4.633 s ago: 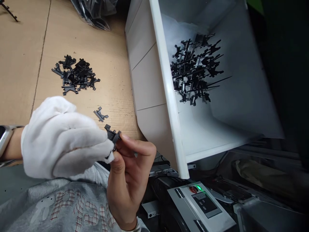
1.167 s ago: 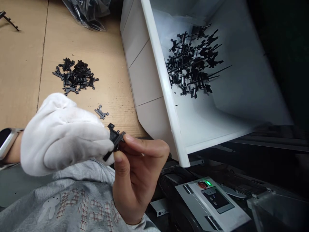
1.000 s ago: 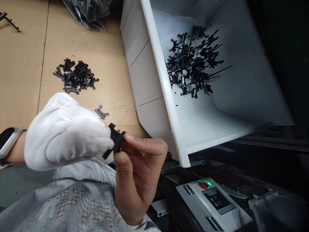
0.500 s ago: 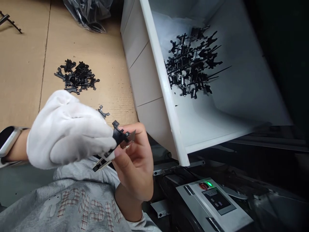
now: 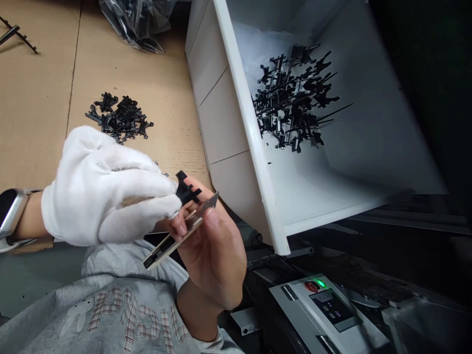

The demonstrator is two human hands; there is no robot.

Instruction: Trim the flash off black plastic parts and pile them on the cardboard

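Observation:
My left hand [image 5: 106,189], in a white cotton glove, pinches a small black moulded plastic part [image 5: 187,191] at its fingertips. My right hand [image 5: 210,250] is bare and grips a thin flat metal blade [image 5: 180,233] between thumb and fingers. The blade's pointed end lies just right of the black part, and its long end sticks out down-left over my grey sweatshirt [image 5: 125,314]. A smartwatch [image 5: 11,214] sits on my left wrist.
Cardboard [image 5: 44,98] covers the work surface, with a heap of black plastic parts [image 5: 120,118] on it. To the right stands a tilted white bin [image 5: 239,123] of black plastic runners. A plastic bag [image 5: 134,24] lies behind, and a control panel [image 5: 317,305] sits lower right.
My right hand has turned and now shows the metal blade, tilted across the black part. My gloved hand has risen slightly and covers most of the loose part on the cardboard.

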